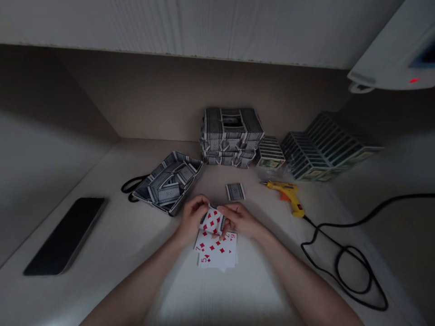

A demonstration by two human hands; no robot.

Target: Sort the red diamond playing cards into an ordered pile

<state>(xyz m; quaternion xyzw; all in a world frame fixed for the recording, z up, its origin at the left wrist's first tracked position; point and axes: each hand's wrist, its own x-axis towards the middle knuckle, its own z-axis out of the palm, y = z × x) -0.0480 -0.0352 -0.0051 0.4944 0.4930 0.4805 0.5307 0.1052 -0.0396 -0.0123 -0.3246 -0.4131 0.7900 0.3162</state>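
Between my two hands is a playing card (212, 221) with red diamonds, its patterned edges folded inward. My left hand (193, 216) pinches its left side near the top. On the other side, my right hand (239, 218) grips the right edge with thumb and fingers. Just below, several loose playing cards (217, 256) lie face up on the table, a seven and a five of diamonds among them. A single card (235, 191) with its patterned back showing lies beyond my right hand.
A tray made of cards (175, 210) holds folded cards, with black-handled scissors (131, 188) beside it. Behind stands a box built from cards (231, 136), with card packs (270, 152) to its right. A yellow glue gun (287, 194) trails a black cable (336, 226). A phone (66, 235) lies left.
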